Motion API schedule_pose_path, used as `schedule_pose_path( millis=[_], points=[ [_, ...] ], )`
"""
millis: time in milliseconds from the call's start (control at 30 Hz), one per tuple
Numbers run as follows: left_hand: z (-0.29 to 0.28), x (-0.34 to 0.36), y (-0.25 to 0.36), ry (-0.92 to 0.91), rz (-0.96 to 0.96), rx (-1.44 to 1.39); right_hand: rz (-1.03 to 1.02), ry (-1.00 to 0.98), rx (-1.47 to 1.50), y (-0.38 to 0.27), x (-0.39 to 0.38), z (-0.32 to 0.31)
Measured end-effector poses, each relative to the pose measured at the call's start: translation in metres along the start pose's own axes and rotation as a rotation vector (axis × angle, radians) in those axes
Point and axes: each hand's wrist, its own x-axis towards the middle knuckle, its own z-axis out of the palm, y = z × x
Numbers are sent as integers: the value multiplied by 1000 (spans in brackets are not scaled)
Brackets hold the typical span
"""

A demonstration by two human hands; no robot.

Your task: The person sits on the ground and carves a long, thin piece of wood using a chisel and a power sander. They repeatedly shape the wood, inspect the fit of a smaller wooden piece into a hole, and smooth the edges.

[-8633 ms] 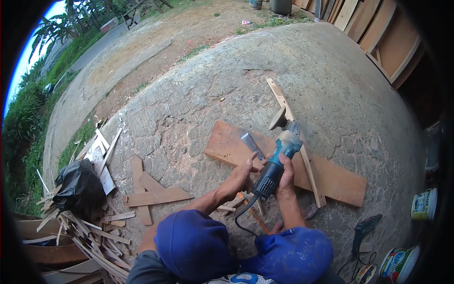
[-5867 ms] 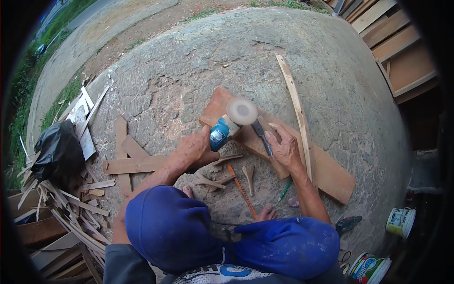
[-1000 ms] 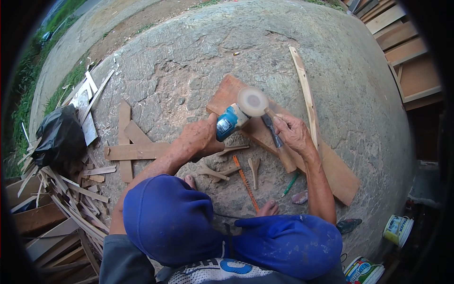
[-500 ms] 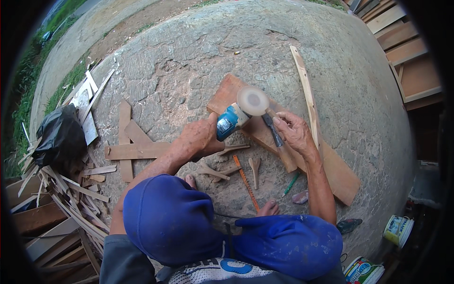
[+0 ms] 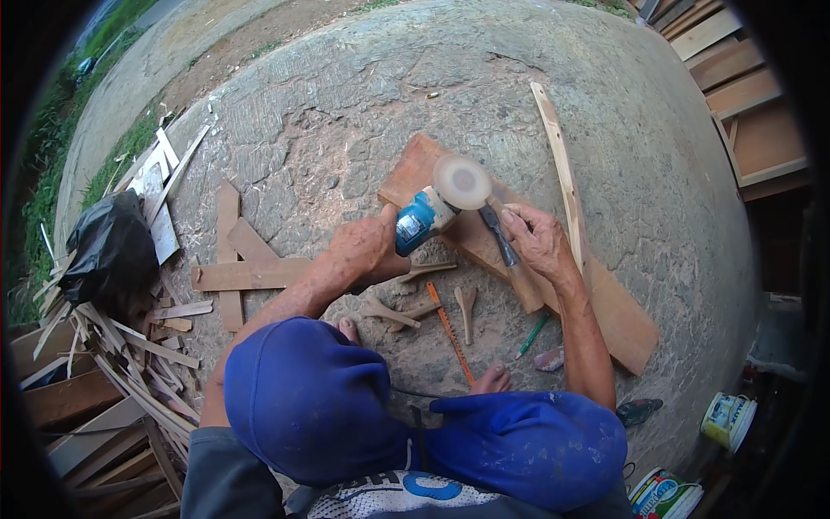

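Clearly the tightest spot is at the disc (image 5: 462, 182), whose face is blurred as if spinning. The left hand (image 5: 361, 251) is wrapped around the grinder (image 5: 416, 223), angling it up over the far end of the plank (image 5: 622, 333); its lower fingers and the switch are hidden. The right hand (image 5: 540, 240) pinches a small wooden piece (image 5: 495, 207) in its fingertips, right at the disc's near rim. So little wood shows between skin and disc that a slip could bring the fingertips onto the abrasive; the likely cause would be a catch at the edge, wrenching the piece aside or flinging it loose. With one hand on the tool, a kick could also twist the grinder in the grip. Just under the right hand the chisel (image 5: 500, 238) lies along a bar (image 5: 523, 287), and knuckles jerked downward could strike it; whether they touch it already, I cannot tell. Below, a bare foot (image 5: 491, 381) sits beside the orange blade (image 5: 450, 333), close to the cord (image 5: 413, 394), so a shifted step could meet teeth or tug the line. Neither hand wears a glove, so grit or splinters off the rim would probably hit skin.
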Motion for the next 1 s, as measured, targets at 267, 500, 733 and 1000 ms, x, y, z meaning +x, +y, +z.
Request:
schedule_pose_path(
  millis=[267, 500, 733, 1000],
  points=[
    [5, 4, -5, 17, 20, 8, 45, -1, 156, 3, 0, 5],
    [3, 2, -2, 17, 11, 12, 66, 13, 151, 2, 1, 6],
    [1, 0, 0, 21, 16, 8, 12, 38, 118, 5, 0, 8],
    [2, 0, -2, 23, 12, 12, 6, 37, 88, 4, 0, 9]
  ],
)
